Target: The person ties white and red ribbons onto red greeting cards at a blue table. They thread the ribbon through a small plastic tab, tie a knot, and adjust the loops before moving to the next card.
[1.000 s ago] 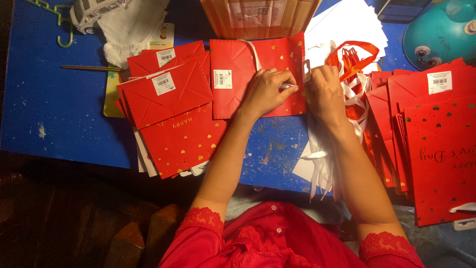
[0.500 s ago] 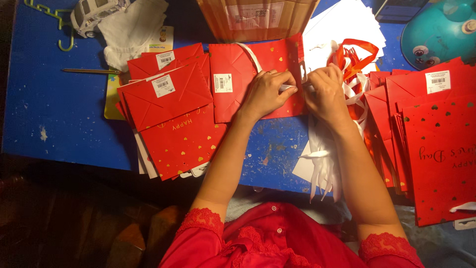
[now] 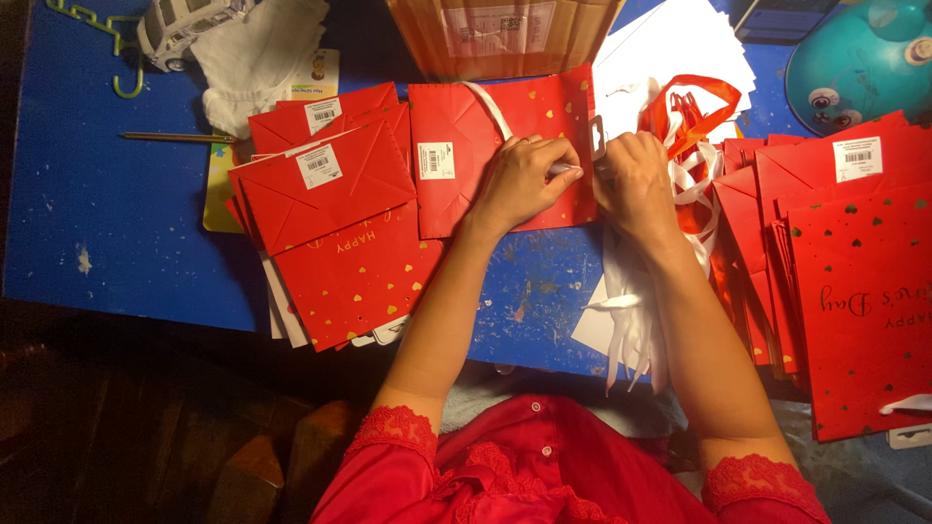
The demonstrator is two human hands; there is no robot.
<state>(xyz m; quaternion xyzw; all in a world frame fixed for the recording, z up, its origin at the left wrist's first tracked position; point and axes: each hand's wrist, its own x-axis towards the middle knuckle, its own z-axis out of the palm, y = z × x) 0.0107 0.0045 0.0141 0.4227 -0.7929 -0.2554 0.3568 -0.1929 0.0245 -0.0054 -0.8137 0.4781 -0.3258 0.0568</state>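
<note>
A flat red gift bag [image 3: 466, 146] with gold hearts lies in the middle of the blue table [image 3: 116, 223]. My left hand [image 3: 524, 180] presses on the bag's right part and pinches a white ribbon [image 3: 490, 109] that runs across it. My right hand [image 3: 636, 180] sits at the bag's right edge, fingers closed on the ribbon end near a small tag. Under my right wrist hangs a bunch of white ribbons [image 3: 631, 320].
A stack of red bags [image 3: 335, 223] lies to the left, another stack [image 3: 854, 262] to the right. Orange ribbons [image 3: 694, 107], white paper sheets [image 3: 680, 44], a cardboard box [image 3: 505, 34], a teal round object [image 3: 864, 58], a pencil [image 3: 180, 138] and a toy car [image 3: 184, 29] are around.
Both hands have stayed at the bag's right edge, with small finger movements on the ribbon. The view has shifted slightly.
</note>
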